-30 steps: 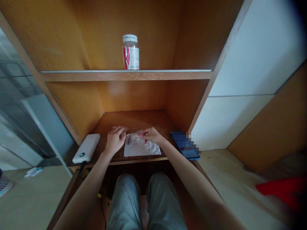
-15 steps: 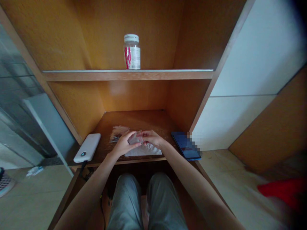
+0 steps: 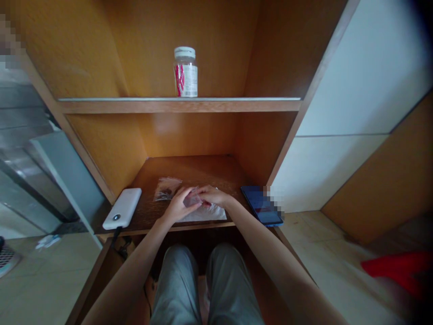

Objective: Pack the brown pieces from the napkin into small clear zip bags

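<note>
Between my two hands is a small clear plastic zip bag [image 3: 191,199], held above the desk. My left hand [image 3: 180,205] grips its left side between thumb and fingers. The fingers of my right hand [image 3: 214,196] are closed at its right edge, and part of the bag is hidden behind them. Below the hands lies a white sheet [image 3: 203,214], paper or plastic, near the desk's front edge. Another clear zip bag [image 3: 167,188] with small dark pieces inside rests just left of my left hand.
A white power bank [image 3: 123,208] with a cable plugged in lies at the desk's left. On the right is a dark phone [image 3: 261,205]. A clear bottle with a white lid [image 3: 186,72] stands on the shelf [image 3: 237,106] above. My knees are under the desk's edge.
My left hand has shifted slightly right, closer to the right hand. The right fingers have curled further over the bag's edge, and more of the other zip bag shows.
</note>
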Tool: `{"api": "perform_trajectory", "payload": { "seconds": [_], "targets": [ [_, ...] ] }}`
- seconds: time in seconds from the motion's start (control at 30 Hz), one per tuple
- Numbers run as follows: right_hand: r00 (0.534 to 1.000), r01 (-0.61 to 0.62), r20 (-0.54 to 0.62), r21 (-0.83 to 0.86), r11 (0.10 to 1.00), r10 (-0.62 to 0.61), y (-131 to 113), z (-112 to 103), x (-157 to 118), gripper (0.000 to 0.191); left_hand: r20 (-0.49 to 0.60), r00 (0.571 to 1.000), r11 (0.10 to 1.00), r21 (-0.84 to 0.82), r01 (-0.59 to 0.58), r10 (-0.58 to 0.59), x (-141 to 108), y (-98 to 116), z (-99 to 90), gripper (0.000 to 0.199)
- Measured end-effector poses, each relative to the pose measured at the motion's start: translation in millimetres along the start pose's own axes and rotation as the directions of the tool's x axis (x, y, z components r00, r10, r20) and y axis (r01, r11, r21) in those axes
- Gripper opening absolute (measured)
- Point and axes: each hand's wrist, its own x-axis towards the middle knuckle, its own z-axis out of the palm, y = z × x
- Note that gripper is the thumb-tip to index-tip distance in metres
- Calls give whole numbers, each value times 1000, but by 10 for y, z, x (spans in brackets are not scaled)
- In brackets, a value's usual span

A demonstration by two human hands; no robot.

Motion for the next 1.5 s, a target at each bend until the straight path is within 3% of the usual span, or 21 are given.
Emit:
{"api": "perform_trajectory", "payload": {
  "seconds": [0.2,0.43,0.53,0.6,0.67,0.73,0.87,1.03,1.23,1.33,1.4,1.5],
  "targets": [
    [999,45,-2,-96,994,-45,-48,-45,53,36,-31,998,999,-21,48,-48,-1,33,-12,47],
    [996,89,16,-107,990,-87,-57,-64,25,44,28,997,997,15,69,-70,63,19,-139,50],
    [986,133,-83,-119,984,-144,8,-43,23,43,56,996,997,47,61,-64,87,16,-235,51],
    [939,162,-272,-195,967,-212,85,-37,38,40,50,996,993,95,64,-69,96,19,-307,51],
    [843,168,-436,-344,924,-315,179,-34,50,34,23,997,986,150,65,-70,101,20,-374,49],
    [807,139,-439,-510,849,-395,278,-24,44,30,2,998,978,197,62,-64,104,13,-425,48],
    [894,97,-241,-720,688,-378,441,32,-10,43,29,998,966,256,44,-53,117,-8,-472,49],
    [932,49,-178,-801,597,-315,551,21,-30,50,99,994,953,302,14,-46,160,-4,-494,49],
    [923,114,-174,-729,675,-343,508,-92,-22,48,190,979,944,331,6,-73,198,-1,-517,47],
    [850,100,-382,-561,822,-364,392,-62,29,48,225,972,947,322,-4,-72,210,10,-513,45],
    [779,73,-558,-372,925,-286,317,2,121,49,250,966,947,321,-18,-66,230,41,-504,43],
    [760,142,-631,-71,987,-155,259,131,329,51,273,960,927,372,-50,-58,292,113,-480,40]
  ]
}}
